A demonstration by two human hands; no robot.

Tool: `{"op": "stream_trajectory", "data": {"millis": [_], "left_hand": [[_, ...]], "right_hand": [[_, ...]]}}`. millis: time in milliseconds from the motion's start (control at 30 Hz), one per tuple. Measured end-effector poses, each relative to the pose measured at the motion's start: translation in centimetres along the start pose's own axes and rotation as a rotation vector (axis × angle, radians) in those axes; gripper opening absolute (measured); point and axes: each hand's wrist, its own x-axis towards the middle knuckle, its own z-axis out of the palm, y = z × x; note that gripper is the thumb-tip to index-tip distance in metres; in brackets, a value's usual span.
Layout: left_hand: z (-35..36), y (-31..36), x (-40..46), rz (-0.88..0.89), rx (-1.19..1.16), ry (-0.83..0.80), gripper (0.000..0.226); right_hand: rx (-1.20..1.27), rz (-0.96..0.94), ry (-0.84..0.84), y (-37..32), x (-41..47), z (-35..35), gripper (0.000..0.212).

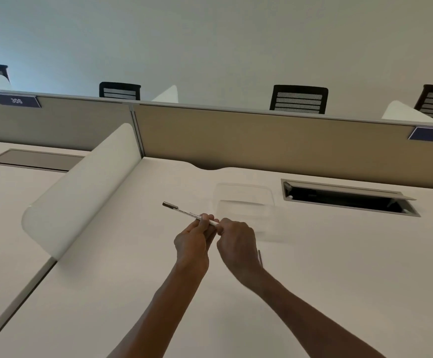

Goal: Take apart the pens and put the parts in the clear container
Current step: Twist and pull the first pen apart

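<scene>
A white pen (188, 212) with a dark cap at its far-left end is held above the white desk (313, 254). My left hand (193, 241) grips the pen's barrel near its right end. My right hand (237, 245) pinches that right end with curled fingers, right beside the left hand. The clear container (243, 200) stands on the desk just behind and to the right of my hands, hard to see against the surface. Another thin dark pen or pen part (260, 257) lies on the desk, mostly hidden behind my right wrist.
An open cable hatch (347, 198) is set into the desk at the right. A curved white side divider (86, 187) stands at the left, and a beige partition (261, 140) closes the back. Black chairs show beyond it.
</scene>
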Motion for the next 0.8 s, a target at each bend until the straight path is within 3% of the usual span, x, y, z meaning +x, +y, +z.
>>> {"op": "stream_trajectory", "data": {"millis": [100, 167, 267, 367, 467, 633, 700, 800], "left_hand": [[0.5, 0.2, -0.1, -0.074, -0.082, 0.063, 0.009], [0.4, 0.3, 0.0, -0.086, -0.079, 0.064, 0.008], [-0.1, 0.5, 0.2, -0.073, -0.026, -0.015, 0.012], [-0.9, 0.6, 0.7, -0.034, 0.046, -0.137, 0.020], [-1.3, 1.1, 0.9, -0.013, 0.096, -0.248, 0.025], [-1.3, 2.1, 0.9, 0.002, 0.121, -0.334, 0.020], [-1.4, 2.2, 1.0, 0.002, 0.133, -0.330, 0.020], [-1.4, 2.0, 0.9, 0.016, 0.139, -0.278, 0.017]], "right_hand": [[-0.325, -0.385, 0.209, 0.9, -0.4, 0.4, 0.026], [-0.399, -0.455, 0.225, 1.6, -0.2, 0.5, 0.020], [-0.193, -0.203, -0.028, 1.1, 0.1, 0.3, 0.015], [0.544, 0.275, -0.411, 0.7, 1.4, -1.0, 0.037], [1.084, 0.583, -0.644, 1.2, 2.4, -2.9, 0.037], [1.347, 0.801, -0.917, 1.6, 2.7, -4.0, 0.033], [1.388, 0.825, -0.915, 1.5, 2.5, -3.9, 0.030], [1.330, 0.819, -0.779, 1.1, 2.2, -3.2, 0.028]]}}
